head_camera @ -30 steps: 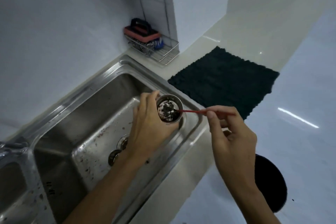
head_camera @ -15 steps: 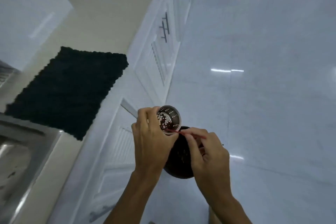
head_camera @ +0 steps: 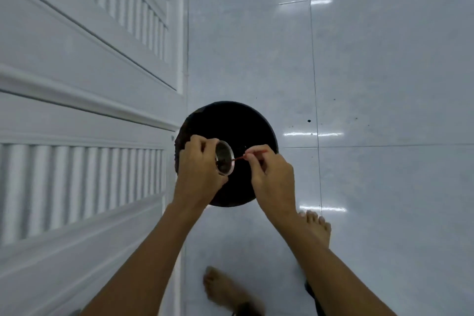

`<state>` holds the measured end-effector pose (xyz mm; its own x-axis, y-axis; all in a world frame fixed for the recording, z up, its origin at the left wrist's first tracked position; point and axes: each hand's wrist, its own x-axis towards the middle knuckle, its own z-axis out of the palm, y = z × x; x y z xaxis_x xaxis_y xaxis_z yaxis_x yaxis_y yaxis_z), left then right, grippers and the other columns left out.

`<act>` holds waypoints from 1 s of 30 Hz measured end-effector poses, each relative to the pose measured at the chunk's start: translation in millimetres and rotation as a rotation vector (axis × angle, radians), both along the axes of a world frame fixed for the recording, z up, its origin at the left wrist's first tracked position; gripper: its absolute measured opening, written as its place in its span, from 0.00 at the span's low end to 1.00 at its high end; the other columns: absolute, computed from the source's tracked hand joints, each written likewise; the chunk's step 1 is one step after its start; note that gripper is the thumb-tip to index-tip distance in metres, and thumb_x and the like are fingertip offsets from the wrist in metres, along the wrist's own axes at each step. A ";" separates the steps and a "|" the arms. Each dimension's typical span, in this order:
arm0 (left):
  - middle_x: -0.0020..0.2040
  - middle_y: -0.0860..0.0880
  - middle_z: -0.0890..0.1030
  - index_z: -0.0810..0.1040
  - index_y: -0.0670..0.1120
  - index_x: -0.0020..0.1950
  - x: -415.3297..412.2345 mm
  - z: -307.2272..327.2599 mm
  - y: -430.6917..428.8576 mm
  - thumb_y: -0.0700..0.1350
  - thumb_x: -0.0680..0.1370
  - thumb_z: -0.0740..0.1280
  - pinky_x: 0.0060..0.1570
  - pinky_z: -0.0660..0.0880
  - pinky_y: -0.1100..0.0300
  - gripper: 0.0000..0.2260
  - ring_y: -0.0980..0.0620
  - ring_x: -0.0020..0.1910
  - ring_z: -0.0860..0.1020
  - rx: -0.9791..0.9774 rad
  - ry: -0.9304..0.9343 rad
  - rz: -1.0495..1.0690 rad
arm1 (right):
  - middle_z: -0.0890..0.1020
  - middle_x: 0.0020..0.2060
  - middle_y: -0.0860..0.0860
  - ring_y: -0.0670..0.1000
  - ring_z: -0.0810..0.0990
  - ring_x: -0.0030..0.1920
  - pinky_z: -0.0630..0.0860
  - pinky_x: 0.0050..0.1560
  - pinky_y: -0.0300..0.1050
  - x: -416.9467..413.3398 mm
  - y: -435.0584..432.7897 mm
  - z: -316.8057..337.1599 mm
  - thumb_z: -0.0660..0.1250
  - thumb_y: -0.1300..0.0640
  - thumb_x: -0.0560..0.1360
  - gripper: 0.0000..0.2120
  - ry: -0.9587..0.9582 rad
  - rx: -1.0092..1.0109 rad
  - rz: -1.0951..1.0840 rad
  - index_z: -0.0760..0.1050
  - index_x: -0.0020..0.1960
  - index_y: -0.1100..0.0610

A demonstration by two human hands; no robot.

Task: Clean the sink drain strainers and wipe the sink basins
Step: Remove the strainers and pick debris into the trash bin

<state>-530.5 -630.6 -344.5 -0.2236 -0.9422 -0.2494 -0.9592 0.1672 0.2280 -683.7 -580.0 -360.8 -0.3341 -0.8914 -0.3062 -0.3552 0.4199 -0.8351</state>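
Above the black bin [head_camera: 230, 120], the left grip [head_camera: 198, 174] is curled round the strainer [head_camera: 225, 159], tilted on its side. The right grip [head_camera: 273, 174] pinches a thin red stick [head_camera: 254, 155], its tip inside the strainer.

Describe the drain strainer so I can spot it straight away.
Find the round black bin on the white tiled floor. Over it, the left hand grips a small cup, the strainer. It is the only metal thing there, with a red stick poking in.
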 end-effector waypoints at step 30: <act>0.61 0.46 0.71 0.73 0.47 0.70 31.7 -36.3 -3.4 0.54 0.66 0.80 0.59 0.78 0.50 0.36 0.46 0.56 0.75 0.231 0.075 0.108 | 0.86 0.43 0.44 0.40 0.83 0.42 0.78 0.43 0.30 15.9 -11.3 -49.1 0.67 0.54 0.81 0.03 -0.346 0.160 -0.147 0.79 0.52 0.51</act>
<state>-498.9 -634.1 -380.8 -0.1510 -0.8817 -0.4470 -0.9476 0.0003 0.3194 -667.8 -591.3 -410.0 -0.3074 -0.7736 -0.5541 0.0092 0.5799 -0.8147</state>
